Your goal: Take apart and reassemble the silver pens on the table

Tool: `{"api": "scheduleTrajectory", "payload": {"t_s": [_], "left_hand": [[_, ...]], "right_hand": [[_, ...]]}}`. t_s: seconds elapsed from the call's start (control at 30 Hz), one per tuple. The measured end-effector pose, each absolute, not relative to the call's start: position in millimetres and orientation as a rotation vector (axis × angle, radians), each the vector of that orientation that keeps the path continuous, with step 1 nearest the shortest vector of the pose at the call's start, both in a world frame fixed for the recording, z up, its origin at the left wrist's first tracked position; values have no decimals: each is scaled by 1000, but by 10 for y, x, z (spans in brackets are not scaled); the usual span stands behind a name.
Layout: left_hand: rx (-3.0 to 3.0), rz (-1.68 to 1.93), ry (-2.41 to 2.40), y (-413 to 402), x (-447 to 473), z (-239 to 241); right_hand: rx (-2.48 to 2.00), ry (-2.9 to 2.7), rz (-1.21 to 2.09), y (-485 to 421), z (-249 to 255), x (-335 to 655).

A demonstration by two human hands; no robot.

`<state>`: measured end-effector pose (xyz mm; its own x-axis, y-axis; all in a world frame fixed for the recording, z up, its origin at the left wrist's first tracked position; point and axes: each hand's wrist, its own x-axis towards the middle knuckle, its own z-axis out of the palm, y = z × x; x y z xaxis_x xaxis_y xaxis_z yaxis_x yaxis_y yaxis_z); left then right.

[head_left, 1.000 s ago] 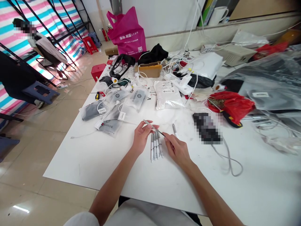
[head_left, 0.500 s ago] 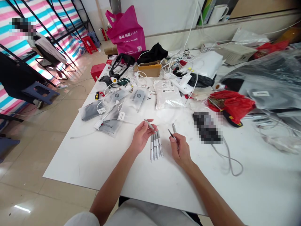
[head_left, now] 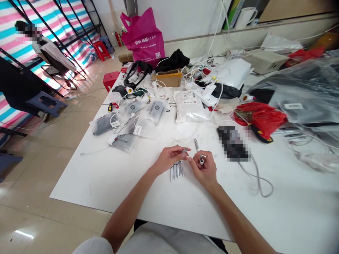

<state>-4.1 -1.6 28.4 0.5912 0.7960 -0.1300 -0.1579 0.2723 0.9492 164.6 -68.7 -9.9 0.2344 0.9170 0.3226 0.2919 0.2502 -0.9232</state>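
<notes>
Hand positions over table [head_left: 100, 173]
Left hand [head_left: 170, 158]: fingertips pinch grey tip [head_left: 184, 150]. Right hand [head_left: 206, 172]: fingers curl round barrel [head_left: 201, 160]. Pens [head_left: 177, 171] lie partly beneath left hand, inward of the table's near edge; another pen [head_left: 196, 144] lies beyond right hand.

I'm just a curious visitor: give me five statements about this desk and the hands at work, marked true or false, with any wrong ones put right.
1. The left hand holds a grey pen piece. True.
2. The right hand is empty. False: it holds a pale pen piece.
3. Several pens lie side by side on the table. True.
4. The mug is red. False: it is white.
5. The pink bag stands farther back than the cardboard box. True.
</notes>
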Motion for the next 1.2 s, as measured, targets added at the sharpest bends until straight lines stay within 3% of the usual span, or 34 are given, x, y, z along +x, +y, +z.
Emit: {"api": "scheduleTrajectory", "payload": {"t_s": [0.33,0.6,1.2], "left_hand": [[1173,703,649,-45,-42,202],[850,590,576,-32,-52,250],[759,527,445,-43,-34,198]], "right_hand": [[-1358,-1379,459,-696,-2,1633],[-1314,-1414,277,-684,30,1630],[-1237,-1471,182,-680,-40,1570]]}}
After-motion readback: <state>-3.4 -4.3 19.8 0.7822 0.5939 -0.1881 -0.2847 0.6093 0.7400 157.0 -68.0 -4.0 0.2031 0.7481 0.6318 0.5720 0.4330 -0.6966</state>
